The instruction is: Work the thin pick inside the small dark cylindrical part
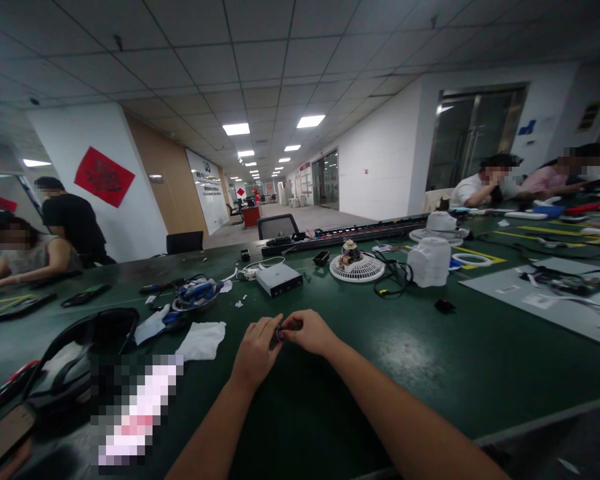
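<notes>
Left hand [254, 350] and right hand [310, 331] pinched closed on small dark roundish part [279, 333], material unclear, inside near edge of green bench [450, 363]. Handling apparently unfinished; remainder cannot be told.

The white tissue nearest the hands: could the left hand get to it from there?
Probably yes: only green tabletop shows between the left hand and the white tissue, though that hand seems busy holding a small part with the right hand.
</notes>
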The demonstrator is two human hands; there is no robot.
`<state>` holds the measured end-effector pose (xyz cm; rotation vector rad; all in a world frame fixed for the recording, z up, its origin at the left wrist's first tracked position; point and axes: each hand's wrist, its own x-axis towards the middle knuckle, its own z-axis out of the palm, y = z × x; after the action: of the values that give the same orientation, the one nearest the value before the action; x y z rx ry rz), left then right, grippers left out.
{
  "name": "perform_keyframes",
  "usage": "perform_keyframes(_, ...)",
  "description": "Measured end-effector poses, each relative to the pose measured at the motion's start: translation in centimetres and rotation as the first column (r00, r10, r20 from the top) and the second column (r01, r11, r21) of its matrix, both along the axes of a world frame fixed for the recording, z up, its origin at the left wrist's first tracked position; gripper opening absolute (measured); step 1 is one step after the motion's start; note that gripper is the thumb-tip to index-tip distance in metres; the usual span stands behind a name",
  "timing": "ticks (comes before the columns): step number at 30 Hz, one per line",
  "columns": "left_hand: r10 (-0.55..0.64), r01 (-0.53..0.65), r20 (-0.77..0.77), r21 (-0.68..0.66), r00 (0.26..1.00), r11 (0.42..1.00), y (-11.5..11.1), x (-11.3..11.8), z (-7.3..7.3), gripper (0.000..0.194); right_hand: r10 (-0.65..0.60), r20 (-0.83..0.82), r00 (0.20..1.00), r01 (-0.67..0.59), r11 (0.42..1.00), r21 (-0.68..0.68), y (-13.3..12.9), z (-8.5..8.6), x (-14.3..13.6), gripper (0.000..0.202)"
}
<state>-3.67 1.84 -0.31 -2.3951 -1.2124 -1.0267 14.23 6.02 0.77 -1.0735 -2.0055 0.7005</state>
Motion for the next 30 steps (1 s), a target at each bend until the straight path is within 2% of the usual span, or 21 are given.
perform_keyframes(3, 0.024, -0.024, 0.011, 0.022, 1.0, 0.999, 0.0, 0.0, -0.1, 0.05, 0.044, -0.001, 0.999, -0.044, 0.999, 0.033, -0.1, 0.0, -0.1, 0.015)
perform_keyframes(8, 0.077, -0.079, 0.056, 0.046, 0.995, 0.996, -0.1, 0.3, 0.0, 0.049, 0.051, 0.027, 0.998, -0.055, 0.984, 0.169, -0.5, 1.0, 0.1, 0.014)
perform_keyframes(13, 0.117, -0.121, 0.095, 0.034, 0.989, 0.992, -0.3, 0.6, 0.2, 0.019, 0.022, 0.061, 0.998, -0.034, 0.978, 0.204, -0.9, 1.4, 0.1, 0.015)
perform_keyframes(16, 0.129, -0.133, 0.111, 0.029, 0.985, 0.991, -0.4, 0.7, 0.3, 0.017, -0.002, 0.078, 0.997, -0.013, 0.981, 0.194, -1.1, 1.4, 0.2, 0.013)
perform_keyframes(20, 0.093, -0.095, 0.093, 0.022, 0.991, 0.995, -0.4, 0.6, 0.4, 0.023, -0.009, 0.109, 0.994, -0.01, 0.986, 0.169, -1.1, 1.2, 0.4, 0.018)
perform_keyframes(24, 0.003, -0.003, 0.011, -0.003, 1.0, 1.0, -0.4, 0.4, 0.5, 0.026, -0.076, 0.153, 0.985, 0.055, 0.989, 0.141, -0.8, 0.8, 0.5, 0.017)
perform_keyframes(27, -0.047, 0.046, -0.032, -0.025, 0.998, 0.999, -0.4, 0.4, 0.6, 0.026, -0.101, 0.184, 0.978, 0.071, 0.984, 0.163, -0.7, 0.7, 0.6, 0.016)
perform_keyframes(30, -0.076, 0.073, -0.051, -0.048, 0.996, 0.996, -0.5, 0.4, 0.6, 0.028, -0.074, 0.205, 0.976, 0.028, 0.976, 0.217, -0.9, 1.0, 0.6, 0.011)
